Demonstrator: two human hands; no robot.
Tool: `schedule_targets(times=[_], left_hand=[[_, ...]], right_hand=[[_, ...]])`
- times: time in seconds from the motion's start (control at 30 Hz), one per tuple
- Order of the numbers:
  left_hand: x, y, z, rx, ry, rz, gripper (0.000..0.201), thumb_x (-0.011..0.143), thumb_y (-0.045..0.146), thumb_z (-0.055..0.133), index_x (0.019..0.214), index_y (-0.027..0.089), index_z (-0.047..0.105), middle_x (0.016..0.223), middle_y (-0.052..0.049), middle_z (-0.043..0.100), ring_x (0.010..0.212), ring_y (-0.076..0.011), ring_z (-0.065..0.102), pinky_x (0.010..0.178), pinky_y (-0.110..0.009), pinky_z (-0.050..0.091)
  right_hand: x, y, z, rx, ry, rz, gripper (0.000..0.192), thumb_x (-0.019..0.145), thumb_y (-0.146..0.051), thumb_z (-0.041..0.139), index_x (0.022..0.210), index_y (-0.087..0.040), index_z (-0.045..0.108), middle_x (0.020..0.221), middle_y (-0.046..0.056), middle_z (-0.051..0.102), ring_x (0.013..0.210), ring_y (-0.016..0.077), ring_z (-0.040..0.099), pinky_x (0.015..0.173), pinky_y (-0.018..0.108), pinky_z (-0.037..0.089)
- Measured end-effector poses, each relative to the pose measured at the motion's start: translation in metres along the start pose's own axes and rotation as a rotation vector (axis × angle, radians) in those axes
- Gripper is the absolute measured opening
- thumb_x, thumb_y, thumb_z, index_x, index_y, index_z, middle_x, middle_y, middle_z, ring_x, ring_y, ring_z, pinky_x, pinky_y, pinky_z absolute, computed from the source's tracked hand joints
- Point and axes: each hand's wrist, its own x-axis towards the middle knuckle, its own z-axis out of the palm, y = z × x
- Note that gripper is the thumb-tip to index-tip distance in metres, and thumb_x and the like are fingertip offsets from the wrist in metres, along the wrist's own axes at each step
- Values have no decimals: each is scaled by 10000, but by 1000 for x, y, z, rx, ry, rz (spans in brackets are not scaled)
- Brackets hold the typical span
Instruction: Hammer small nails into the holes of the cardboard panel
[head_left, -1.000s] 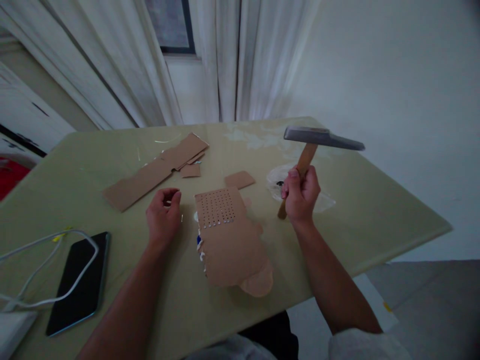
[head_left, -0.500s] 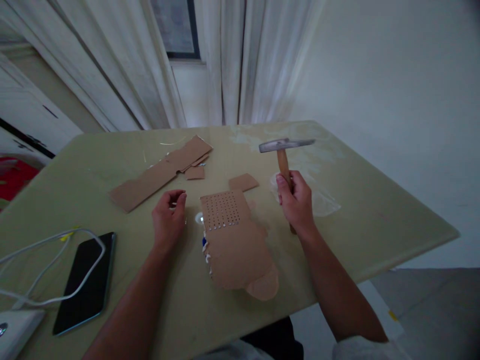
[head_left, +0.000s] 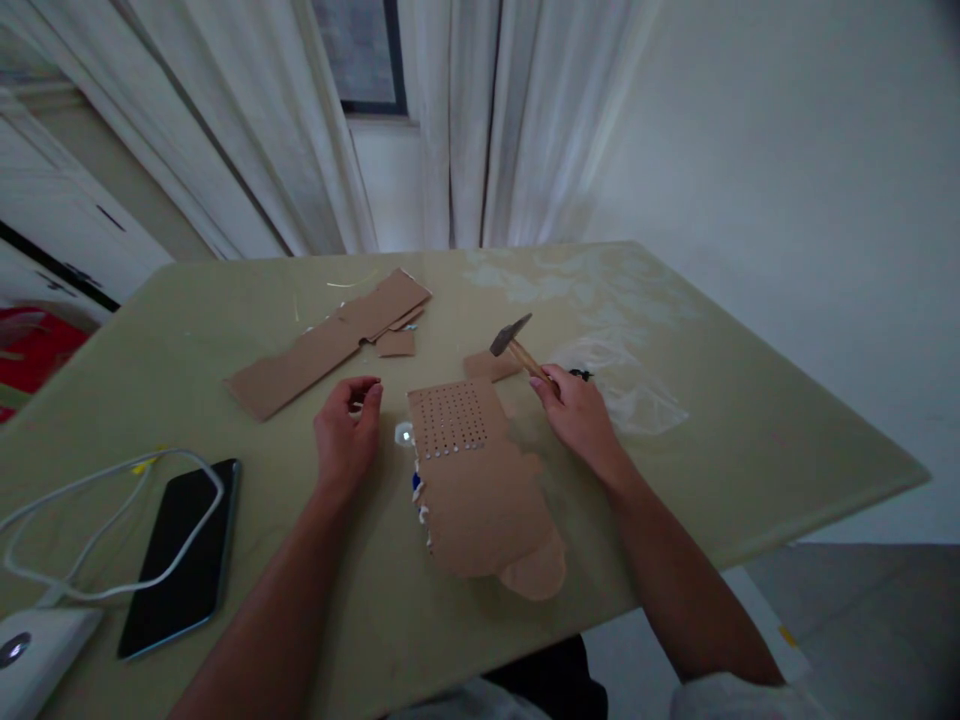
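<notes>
My right hand (head_left: pixel 576 412) is closed around the wooden handle of a hammer (head_left: pixel 521 355), whose metal head tilts over a small cardboard scrap. Left of the perforated cardboard piece (head_left: pixel 480 500), my left hand (head_left: pixel 349 430) is held with thumb and fingertips pinched together; whatever is between them is too small to make out. Rows of small dark dots or holes cover the upper part of that cardboard, with a row of pale shiny dots below them. White and blue material shows along its left edge. Beside it lies a small clear shiny object (head_left: pixel 404 434).
Cardboard strips (head_left: pixel 330 345) lie at the back left. A clear plastic bag (head_left: pixel 637 390) and a small dark cluster (head_left: pixel 580 374) are beyond my right hand. At left are a dark-screened phone (head_left: pixel 180 560), a white cable (head_left: pixel 112 592) and a white box-shaped device (head_left: pixel 45 650).
The hammer has swung down and left, its head dropping from upright to a tilt. My right hand has turned with it, uncovering the dark cluster. My left hand keeps its pinch.
</notes>
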Motion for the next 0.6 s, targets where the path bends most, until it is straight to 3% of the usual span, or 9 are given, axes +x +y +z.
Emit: schedule_targets(times=[0.27, 0.6], left_hand=[[-2, 4, 0, 11, -15, 8, 344, 973, 530, 640, 1070, 232, 783, 1017, -87, 827, 902, -268, 744, 860, -428, 585], [-2, 7, 0, 17, -20, 8, 325, 964, 519, 641, 1057, 239, 776, 992, -84, 820, 885, -267, 741, 847, -428, 594]], right_hand=[[-2, -8, 2, -155, -149, 22, 351, 1159, -362, 507, 1234, -192, 804, 1138, 161, 869, 997, 318, 795, 783, 360, 451], [-4, -9, 3, -191, -196, 7, 337, 1165, -345, 490, 1248, -195, 780, 1107, 142, 861, 981, 291, 789, 785, 348, 457]])
